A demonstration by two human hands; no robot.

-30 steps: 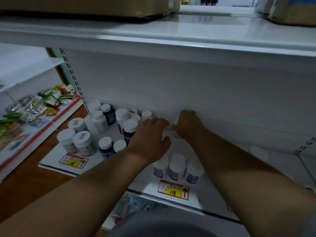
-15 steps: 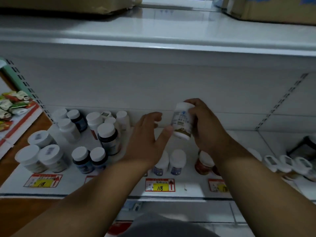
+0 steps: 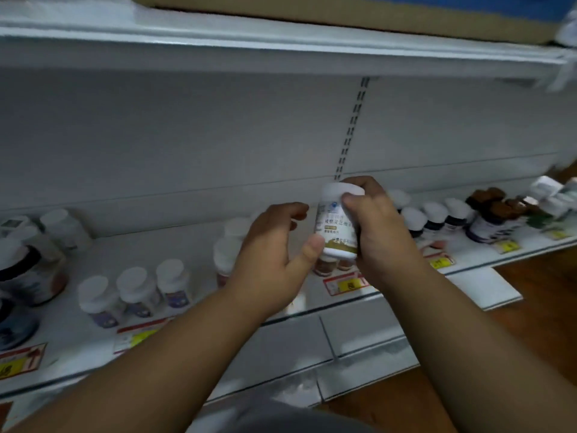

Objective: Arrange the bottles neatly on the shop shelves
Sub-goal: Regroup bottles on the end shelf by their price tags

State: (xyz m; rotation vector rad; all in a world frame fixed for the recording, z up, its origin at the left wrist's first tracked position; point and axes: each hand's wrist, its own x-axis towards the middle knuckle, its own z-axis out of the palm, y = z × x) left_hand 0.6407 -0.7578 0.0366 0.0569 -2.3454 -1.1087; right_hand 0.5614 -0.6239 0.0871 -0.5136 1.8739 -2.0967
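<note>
A white bottle [image 3: 333,225] with a white cap and a white-and-gold label is held upright above the shelf [image 3: 199,248], gripped from the right by my right hand [image 3: 379,228]. My left hand [image 3: 274,254] sits just left of it, fingers apart, thumb tip touching the bottle's lower edge. Three small white-capped bottles [image 3: 134,295] stand in a row near the shelf's front at left. More white-capped bottles [image 3: 434,218] stand in a row to the right, behind my right hand.
Large dark-labelled jars [image 3: 28,270] crowd the far left. Brown-capped bottles [image 3: 490,210] and tumbled white ones [image 3: 549,195] lie at the far right. Red-and-yellow price tags [image 3: 346,284] line the shelf front. An upper shelf [image 3: 281,48] with a cardboard box overhangs. Wooden floor [image 3: 543,295] shows at right.
My right hand has picked the white bottle from the back of the shelf and raised it. My view has swung right, so the bottles on the left have slid toward the frame's edge.
</note>
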